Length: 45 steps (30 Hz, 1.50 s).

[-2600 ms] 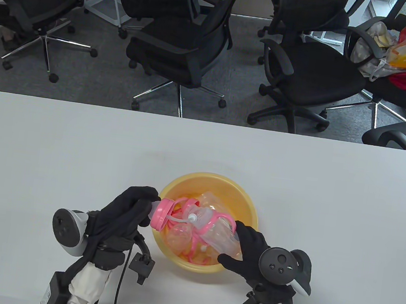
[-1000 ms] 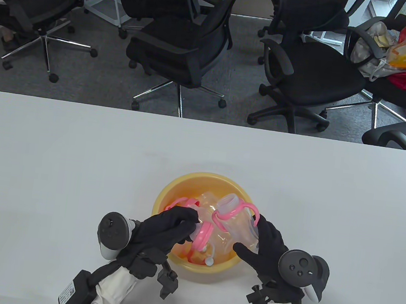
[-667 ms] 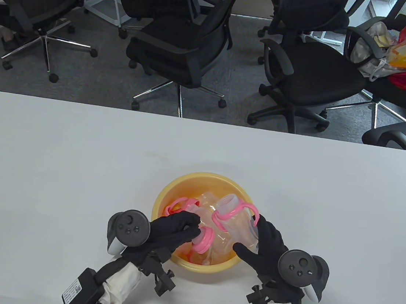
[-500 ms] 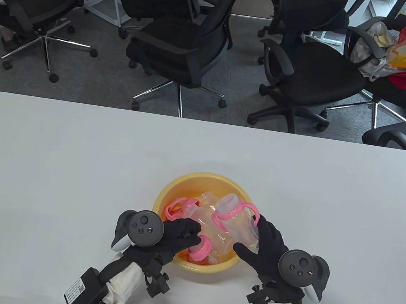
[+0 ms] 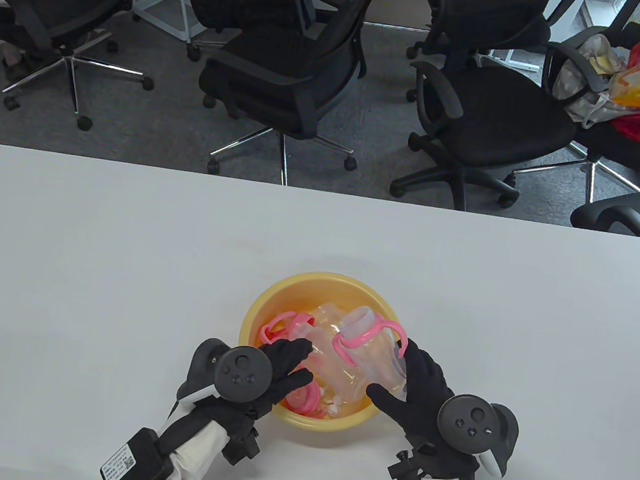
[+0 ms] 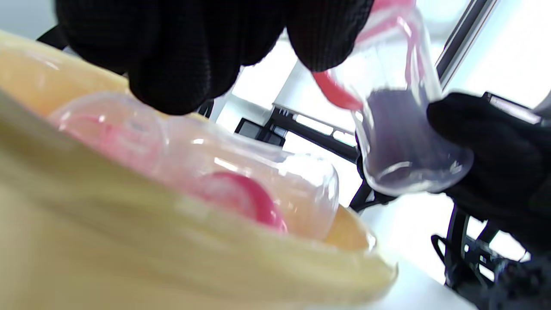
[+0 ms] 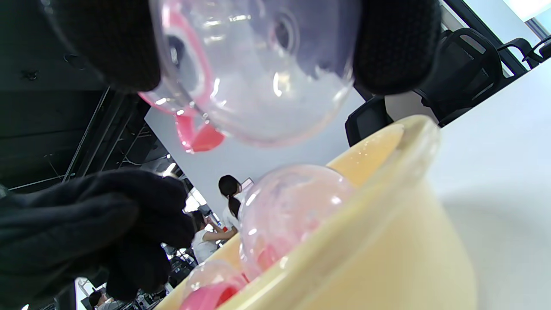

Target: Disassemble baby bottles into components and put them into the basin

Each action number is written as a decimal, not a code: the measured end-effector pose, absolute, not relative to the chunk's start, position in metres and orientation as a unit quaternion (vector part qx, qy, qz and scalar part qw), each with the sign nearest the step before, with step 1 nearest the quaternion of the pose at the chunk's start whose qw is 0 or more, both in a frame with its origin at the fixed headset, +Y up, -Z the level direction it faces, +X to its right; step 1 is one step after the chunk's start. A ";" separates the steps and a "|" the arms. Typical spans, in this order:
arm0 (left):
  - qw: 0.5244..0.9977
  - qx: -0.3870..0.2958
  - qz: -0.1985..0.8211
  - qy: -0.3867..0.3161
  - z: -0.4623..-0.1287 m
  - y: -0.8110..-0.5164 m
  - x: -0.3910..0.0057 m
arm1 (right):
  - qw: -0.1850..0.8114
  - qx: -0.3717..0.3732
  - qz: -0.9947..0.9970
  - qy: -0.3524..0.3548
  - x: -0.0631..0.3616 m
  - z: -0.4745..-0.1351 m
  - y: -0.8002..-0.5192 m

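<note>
Your right hand (image 5: pixel 415 389) grips the clear bottle body (image 5: pixel 371 356) by its base, thumb and fingers curled round it, tilted above the yellow basin (image 5: pixel 314 283) with its open neck pointing away from you and its pink handle ring (image 5: pixel 369 335) on. Your left hand (image 5: pixel 281 366) hangs over the basin's near-left rim, fingers relaxed and empty. Below it a pink collar ring (image 5: pixel 303 399) lies inside among clear bottles.
</note>
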<state>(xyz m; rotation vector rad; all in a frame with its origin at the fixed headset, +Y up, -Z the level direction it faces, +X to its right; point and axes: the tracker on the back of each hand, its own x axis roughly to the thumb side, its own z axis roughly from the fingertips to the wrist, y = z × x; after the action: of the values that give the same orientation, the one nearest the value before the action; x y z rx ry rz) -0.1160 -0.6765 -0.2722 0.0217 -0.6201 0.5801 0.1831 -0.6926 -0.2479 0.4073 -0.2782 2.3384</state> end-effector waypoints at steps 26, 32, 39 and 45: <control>0.791 -0.048 0.514 -0.329 -0.278 -0.663 -0.142 | 0.440 0.248 0.861 -0.059 0.155 -0.243 -0.690; 0.794 -0.064 0.502 -0.336 -0.279 -0.665 -0.140 | 0.434 0.251 0.863 -0.056 0.152 -0.243 -0.691; 0.793 -0.053 0.504 -0.339 -0.278 -0.665 -0.139 | 0.411 0.243 0.876 -0.067 0.152 -0.242 -0.690; 0.791 -0.009 0.519 -0.324 -0.276 -0.664 -0.140 | 0.387 0.229 0.889 -0.085 0.151 -0.241 -0.690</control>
<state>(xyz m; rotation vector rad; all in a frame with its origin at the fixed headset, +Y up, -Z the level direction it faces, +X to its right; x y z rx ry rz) -0.1399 -0.6642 -0.2760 -0.0183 -0.6984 1.1174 0.1515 -0.6895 -0.2405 0.5840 -0.2160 2.2627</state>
